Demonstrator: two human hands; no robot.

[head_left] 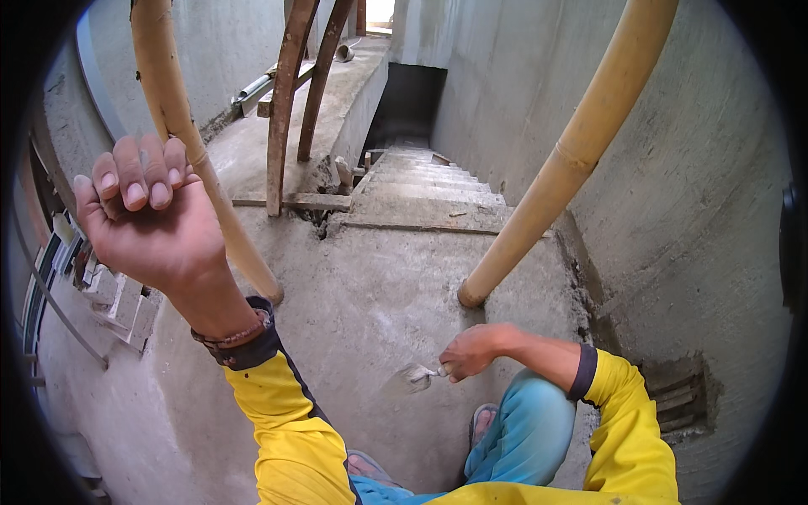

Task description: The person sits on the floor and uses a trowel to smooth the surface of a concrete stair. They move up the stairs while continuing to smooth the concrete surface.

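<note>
My left hand [156, 215] is raised at the left, in front of a bamboo pole [206, 160]. Its palm faces me and the fingers curl loosely inward together; nothing shows in them. A dark cuff and a bracelet circle that wrist. Low at the centre right, beside my bent knee, my right hand [478, 349] is closed round the handle of a small trowel [411, 380]. The trowel's grey-smeared blade points left, just over the rough concrete floor [337, 316]; whether it touches cannot be told.
A second bamboo pole [572, 160] stands slanted on the right. Ahead, concrete steps [425, 185] descend to a dark opening. Rusty curved bars [286, 109] rise by a ledge. Grey walls [699, 168] flank the right, with a recess [677, 396] low down. Pale blocks [122, 303] lie left.
</note>
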